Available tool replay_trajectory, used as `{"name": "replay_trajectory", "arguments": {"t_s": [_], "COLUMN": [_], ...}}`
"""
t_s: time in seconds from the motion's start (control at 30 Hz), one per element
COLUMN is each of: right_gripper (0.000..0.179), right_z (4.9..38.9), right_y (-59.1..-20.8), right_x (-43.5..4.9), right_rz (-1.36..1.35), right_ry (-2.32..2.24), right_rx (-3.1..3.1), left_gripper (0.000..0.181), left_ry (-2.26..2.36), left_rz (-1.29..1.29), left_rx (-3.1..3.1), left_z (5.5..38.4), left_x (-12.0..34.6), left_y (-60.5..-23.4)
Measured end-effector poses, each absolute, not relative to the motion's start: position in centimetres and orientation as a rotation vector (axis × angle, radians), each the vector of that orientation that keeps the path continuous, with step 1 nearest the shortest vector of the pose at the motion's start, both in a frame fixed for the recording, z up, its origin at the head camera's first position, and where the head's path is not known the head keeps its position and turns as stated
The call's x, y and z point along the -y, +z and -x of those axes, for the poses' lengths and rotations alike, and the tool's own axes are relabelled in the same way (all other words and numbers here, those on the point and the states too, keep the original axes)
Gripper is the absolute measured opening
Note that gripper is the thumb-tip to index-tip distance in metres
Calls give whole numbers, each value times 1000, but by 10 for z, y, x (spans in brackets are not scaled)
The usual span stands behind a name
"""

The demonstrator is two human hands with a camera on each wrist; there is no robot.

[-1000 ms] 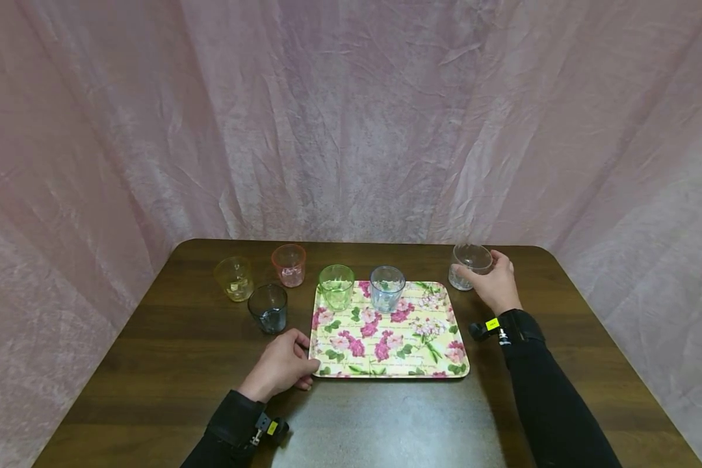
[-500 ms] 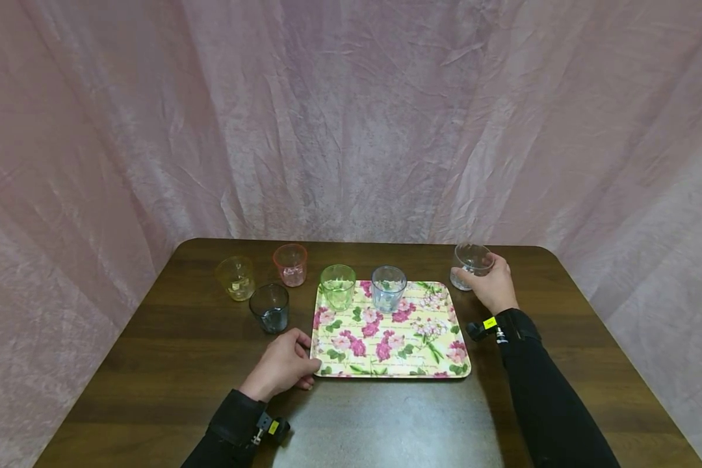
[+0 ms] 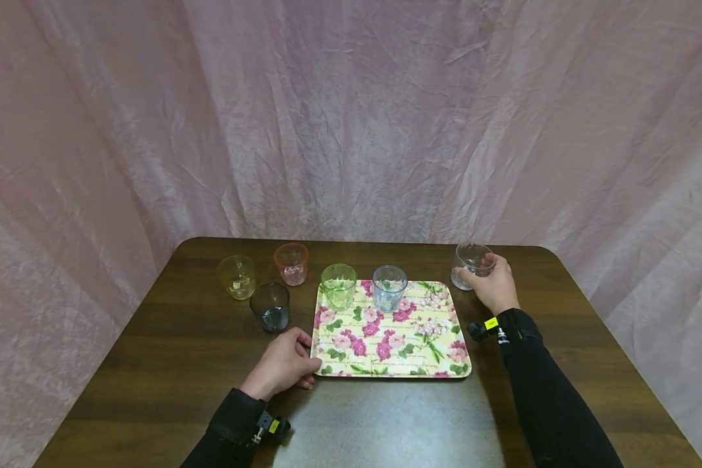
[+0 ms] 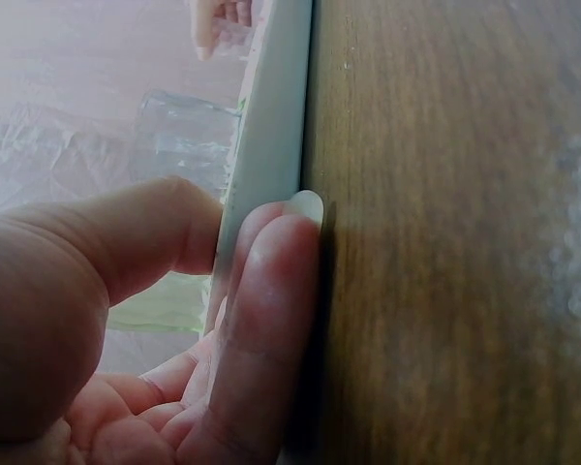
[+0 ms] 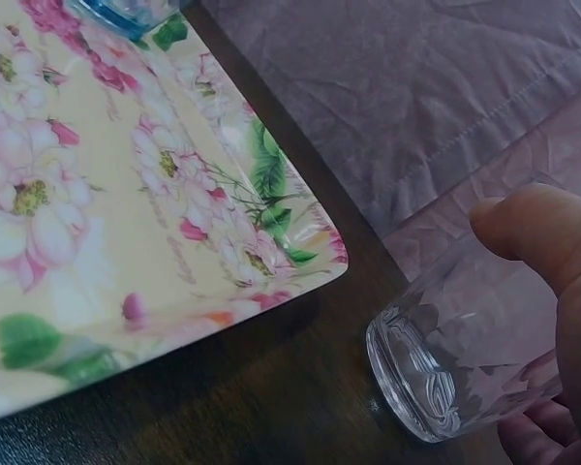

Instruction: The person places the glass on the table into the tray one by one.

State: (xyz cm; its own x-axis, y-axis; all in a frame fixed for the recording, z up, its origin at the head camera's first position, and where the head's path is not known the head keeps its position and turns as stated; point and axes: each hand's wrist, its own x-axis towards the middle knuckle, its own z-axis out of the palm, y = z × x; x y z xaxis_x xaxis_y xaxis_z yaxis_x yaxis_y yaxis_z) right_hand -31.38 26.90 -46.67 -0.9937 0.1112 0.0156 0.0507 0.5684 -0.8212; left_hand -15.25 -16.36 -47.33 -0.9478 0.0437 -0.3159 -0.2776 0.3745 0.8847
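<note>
Beside far right corner of floral tray (image 3: 351, 359): clear glass (image 3: 469, 259) gripped in right hand (image 3: 496, 285), seemingly on table (image 3: 169, 364). Left hand (image 3: 281, 364) pinches tray's near left corner. Step: apparently glass transfer. Next move likely calls for level lift or release.

only illegible script (image 5: 174, 254) on the floral tray (image 3: 390, 331) and equally unreadable yellow wrist labels (image 3: 491, 323)

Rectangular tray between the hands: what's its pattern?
The rectangular tray has pink flowers and green leaves on pale yellow, clearest in the right wrist view.
</note>
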Motion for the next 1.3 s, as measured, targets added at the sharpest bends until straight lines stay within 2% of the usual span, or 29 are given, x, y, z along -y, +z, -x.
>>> {"name": "replay_trajectory", "arguments": {"t_s": [0.4,0.83,1.3], "right_gripper": [96,104,100], "right_z": [311,307,305], "right_y": [-460,-448,-435], "right_x": [-271,-275,-268], "right_rz": [138,94,48], "right_ry": [1381,1395,1349], "right_rx": [2714,2709,2707], "left_gripper": [37,36,34], "left_ry": [1586,1620,1618], "left_rz": [202,176,180], "left_rx": [-2346,-2349,-2361], "left_z": [153,151,150], "left_x": [163,163,164], "left_y": [-473,-471,-472]}}
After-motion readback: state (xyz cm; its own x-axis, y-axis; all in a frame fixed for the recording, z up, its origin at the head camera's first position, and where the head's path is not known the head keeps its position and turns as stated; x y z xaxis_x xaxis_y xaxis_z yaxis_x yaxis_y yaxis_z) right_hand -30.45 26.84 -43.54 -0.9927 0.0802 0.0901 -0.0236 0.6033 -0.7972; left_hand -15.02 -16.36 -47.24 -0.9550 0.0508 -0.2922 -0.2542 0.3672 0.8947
